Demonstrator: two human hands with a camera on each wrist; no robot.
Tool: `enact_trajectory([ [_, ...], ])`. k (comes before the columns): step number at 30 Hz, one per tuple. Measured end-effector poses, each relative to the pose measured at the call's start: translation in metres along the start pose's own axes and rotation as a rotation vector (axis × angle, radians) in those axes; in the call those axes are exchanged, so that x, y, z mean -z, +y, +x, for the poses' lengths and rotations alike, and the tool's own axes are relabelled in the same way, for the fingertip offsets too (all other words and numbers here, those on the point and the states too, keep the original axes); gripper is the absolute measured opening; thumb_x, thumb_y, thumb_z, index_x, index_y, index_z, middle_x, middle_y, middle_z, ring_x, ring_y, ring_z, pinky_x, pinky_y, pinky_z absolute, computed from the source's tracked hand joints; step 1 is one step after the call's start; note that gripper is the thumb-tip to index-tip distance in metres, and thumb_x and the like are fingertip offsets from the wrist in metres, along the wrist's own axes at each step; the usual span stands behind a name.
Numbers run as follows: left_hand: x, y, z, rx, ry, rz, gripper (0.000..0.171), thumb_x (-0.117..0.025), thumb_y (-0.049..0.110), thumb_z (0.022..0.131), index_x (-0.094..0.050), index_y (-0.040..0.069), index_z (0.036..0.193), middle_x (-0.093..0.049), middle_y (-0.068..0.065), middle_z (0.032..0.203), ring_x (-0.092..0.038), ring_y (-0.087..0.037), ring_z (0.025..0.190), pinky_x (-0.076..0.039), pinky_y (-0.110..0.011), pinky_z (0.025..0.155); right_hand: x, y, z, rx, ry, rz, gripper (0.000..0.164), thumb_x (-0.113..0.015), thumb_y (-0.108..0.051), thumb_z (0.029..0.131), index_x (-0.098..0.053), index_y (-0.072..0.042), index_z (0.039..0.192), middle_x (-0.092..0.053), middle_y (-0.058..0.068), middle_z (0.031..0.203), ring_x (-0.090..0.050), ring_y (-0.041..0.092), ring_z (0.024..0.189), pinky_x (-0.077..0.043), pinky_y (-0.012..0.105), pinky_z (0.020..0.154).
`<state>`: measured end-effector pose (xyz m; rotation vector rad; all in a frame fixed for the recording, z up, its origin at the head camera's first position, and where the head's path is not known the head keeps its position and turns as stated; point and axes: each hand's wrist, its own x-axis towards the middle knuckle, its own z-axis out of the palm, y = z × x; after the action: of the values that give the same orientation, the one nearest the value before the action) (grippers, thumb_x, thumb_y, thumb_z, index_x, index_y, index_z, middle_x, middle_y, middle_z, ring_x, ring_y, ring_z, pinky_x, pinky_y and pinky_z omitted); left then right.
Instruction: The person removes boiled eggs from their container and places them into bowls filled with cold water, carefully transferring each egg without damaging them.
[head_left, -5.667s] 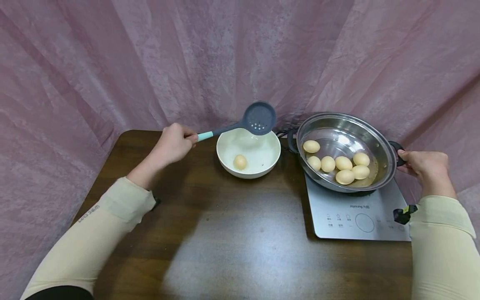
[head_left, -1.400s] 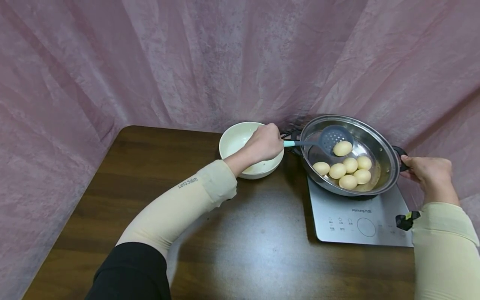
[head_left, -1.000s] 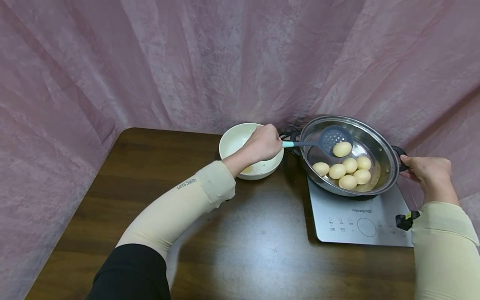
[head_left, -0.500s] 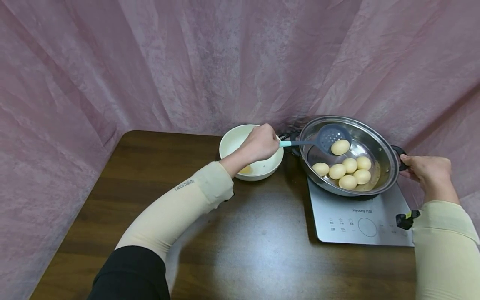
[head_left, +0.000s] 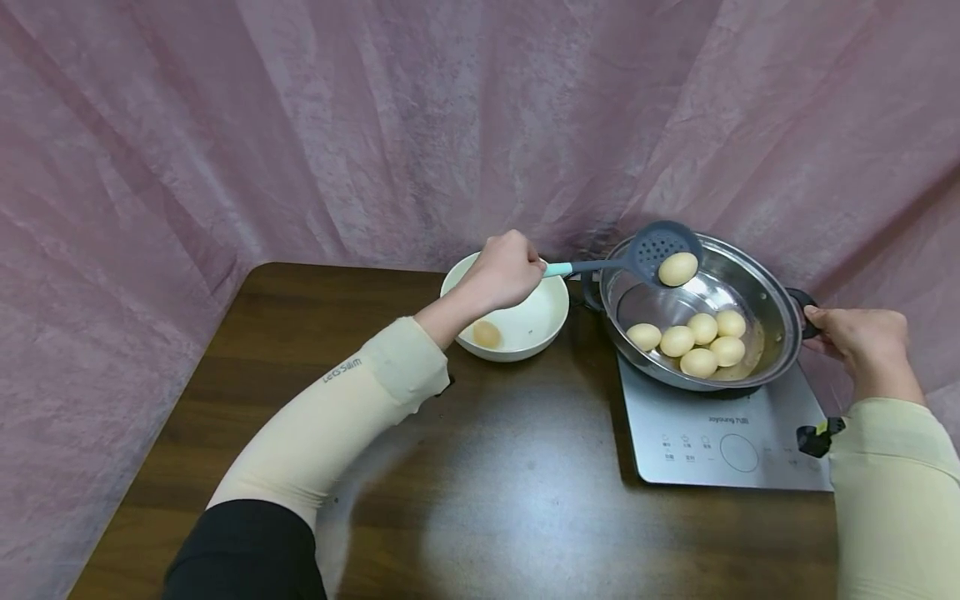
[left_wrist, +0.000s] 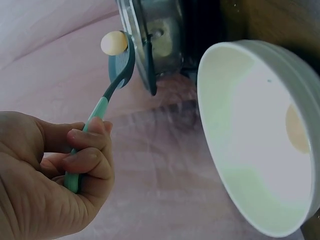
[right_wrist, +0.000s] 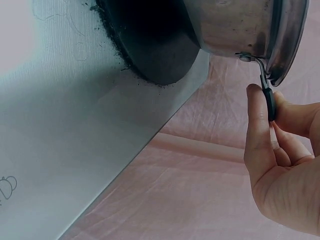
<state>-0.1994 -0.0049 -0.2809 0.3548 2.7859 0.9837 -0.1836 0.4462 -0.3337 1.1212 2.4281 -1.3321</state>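
Observation:
My left hand (head_left: pixel 504 268) grips the mint handle of a grey skimmer (head_left: pixel 655 243), fingers curled round it in the left wrist view. One peeled-looking, pale yellow egg (head_left: pixel 678 269) rests in the skimmer's perforated head, which overlaps the far left rim of the steel pot (head_left: pixel 750 287). Several more eggs (head_left: pixel 699 363) lie grouped at the pot's near side, with a little yellowish liquid. With thumb and fingers my right hand (head_left: pixel 870 342) pinches the pot's black right handle (right_wrist: pixel 270 104). Below my left hand stands a white bowl (head_left: pixel 542 310) holding one egg (head_left: pixel 487 334), partly hidden by the wrist.
Beneath the pot is a silver induction cooker (head_left: pixel 731 442) with a touch panel. Dark cables run behind, between bowl and pot. The brown wooden table (head_left: pixel 525 500) stretches toward me, and a pink curtain (head_left: pixel 390 125) hangs right behind it.
Earlier the left hand held the skimmer over the bowl, then brought it into the pot. Now skimmer and egg have risen toward the pot's far rim. The right hand keeps the handle.

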Motion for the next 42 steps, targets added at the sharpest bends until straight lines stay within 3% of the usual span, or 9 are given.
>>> enact_trajectory([
  [2,0.006,-0.002,-0.001,-0.001,-0.005,-0.015,0.047,-0.048,0.021,0.095,-0.037,0.016,0.050,-0.028,0.004,0.046,-0.030,-0.012,0.041,-0.027,-0.023,0.043,0.000,0.000,-0.001,-0.007,-0.002,0.007,0.051,-0.069,-0.048,0.078,-0.051,-0.013,0.111,-0.057,-0.011,0.056,-0.064,0.005,0.056,-0.055,0.025,0.059],
  [8,0.024,-0.008,-0.005,0.023,-0.007,-0.041,0.034,-0.048,0.022,0.095,-0.061,0.013,0.065,-0.033,0.003,0.050,-0.030,-0.011,0.043,-0.027,-0.023,0.043,0.001,-0.001,-0.002,-0.006,-0.018,-0.001,0.059,-0.068,-0.049,0.077,-0.048,-0.011,0.117,-0.057,-0.011,0.055,-0.064,0.004,0.055,-0.055,0.025,0.059],
  [10,0.029,-0.011,-0.008,0.033,0.000,-0.042,0.033,-0.048,0.022,0.095,-0.062,0.011,0.067,-0.035,0.002,0.051,-0.031,-0.011,0.044,-0.028,-0.023,0.043,0.000,0.000,-0.002,-0.010,-0.018,0.004,0.060,-0.069,-0.049,0.077,-0.048,-0.010,0.118,-0.057,-0.010,0.056,-0.064,0.005,0.055,-0.055,0.025,0.060],
  [17,0.048,-0.026,-0.017,0.074,0.026,-0.065,0.029,-0.049,0.022,0.095,-0.067,0.013,0.074,-0.064,0.000,0.072,-0.046,-0.015,0.053,-0.035,-0.025,0.049,-0.003,0.001,0.000,0.004,-0.008,-0.009,0.072,-0.069,-0.051,0.075,-0.046,-0.006,0.126,-0.057,-0.010,0.057,-0.065,0.005,0.056,-0.055,0.026,0.061],
  [22,0.060,-0.039,-0.022,0.104,0.053,-0.067,0.025,-0.049,0.024,0.095,-0.071,0.012,0.091,-0.067,0.000,0.080,-0.053,-0.018,0.065,-0.040,-0.027,0.053,-0.004,0.000,0.001,0.020,-0.009,-0.019,0.083,-0.069,-0.054,0.074,-0.041,-0.003,0.133,-0.057,-0.010,0.057,-0.065,0.004,0.058,-0.055,0.026,0.062],
  [27,0.067,-0.050,-0.028,0.114,0.081,-0.057,0.027,-0.049,0.025,0.095,-0.071,0.011,0.091,-0.067,-0.001,0.080,-0.049,-0.019,0.062,-0.036,-0.026,0.049,-0.004,0.000,-0.001,0.016,-0.018,-0.001,0.071,-0.070,-0.050,0.075,-0.045,-0.007,0.125,-0.057,-0.011,0.056,-0.065,0.004,0.057,-0.055,0.025,0.061],
  [32,0.073,-0.060,-0.034,0.131,0.107,-0.059,0.027,-0.049,0.024,0.095,-0.072,0.010,0.094,-0.068,-0.002,0.080,-0.060,-0.014,0.071,-0.041,-0.027,0.058,-0.005,-0.001,-0.003,0.016,-0.021,0.007,0.060,-0.070,-0.048,0.076,-0.049,-0.009,0.117,-0.057,-0.011,0.056,-0.065,0.005,0.056,-0.055,0.025,0.059],
  [35,0.077,-0.066,-0.037,0.140,0.117,-0.062,0.027,-0.050,0.024,0.095,-0.072,0.009,0.097,-0.069,-0.003,0.081,-0.061,-0.014,0.069,-0.042,-0.027,0.057,-0.005,-0.001,-0.003,0.020,-0.018,-0.003,0.059,-0.069,-0.049,0.077,-0.050,-0.010,0.116,-0.058,-0.011,0.056,-0.064,0.004,0.056,-0.055,0.025,0.059],
  [42,0.083,-0.084,-0.045,0.153,0.143,-0.025,0.029,-0.050,0.025,0.095,-0.070,0.011,0.080,-0.063,-0.005,0.077,-0.040,-0.015,0.050,-0.033,-0.026,0.045,-0.007,-0.001,-0.004,0.023,-0.032,0.033,0.048,-0.070,-0.045,0.077,-0.052,-0.011,0.106,-0.058,-0.011,0.056,-0.065,0.005,0.056,-0.055,0.025,0.060],
])
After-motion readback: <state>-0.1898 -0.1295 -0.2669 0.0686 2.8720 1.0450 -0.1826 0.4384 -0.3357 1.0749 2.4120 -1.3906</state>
